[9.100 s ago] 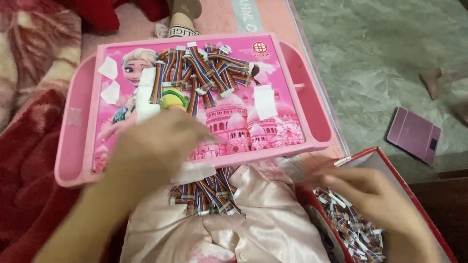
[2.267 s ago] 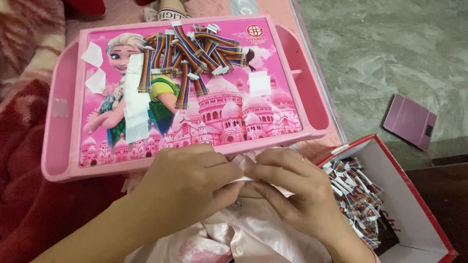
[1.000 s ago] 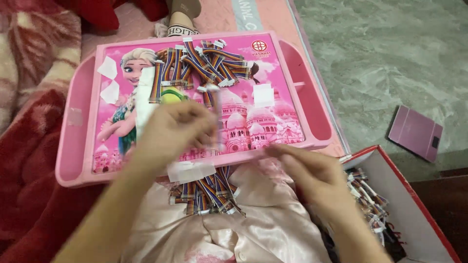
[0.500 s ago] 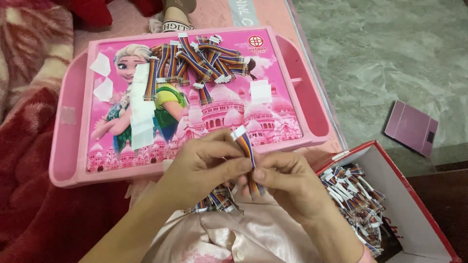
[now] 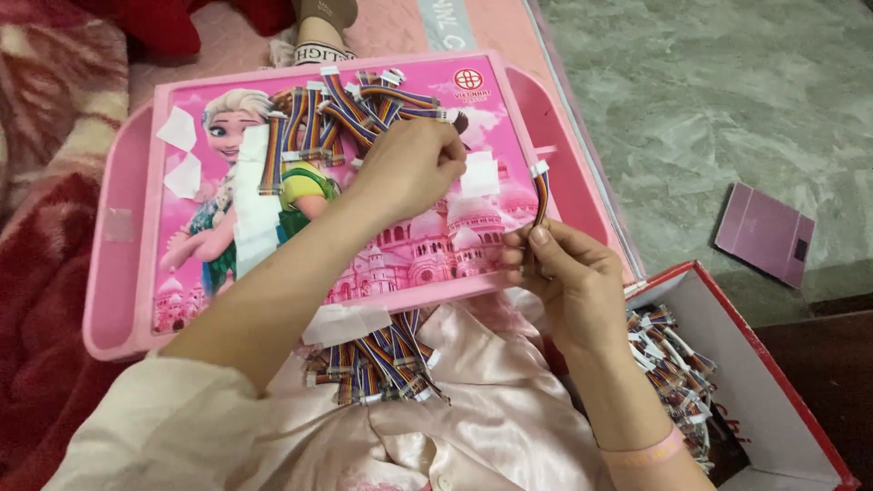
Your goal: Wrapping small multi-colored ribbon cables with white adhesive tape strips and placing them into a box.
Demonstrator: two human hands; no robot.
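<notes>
Right hand (image 5: 564, 273) pinches ribbon cable (image 5: 541, 195) over tray's (image 5: 123, 273) near-right edge

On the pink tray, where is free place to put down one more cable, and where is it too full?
On the pink tray, the lower middle is bare, between the left hand above and the near rim; so is the strip by the right rim, beside the right hand holding one ribbon cable. The top centre is crowded with the pile of ribbon cables.
</notes>
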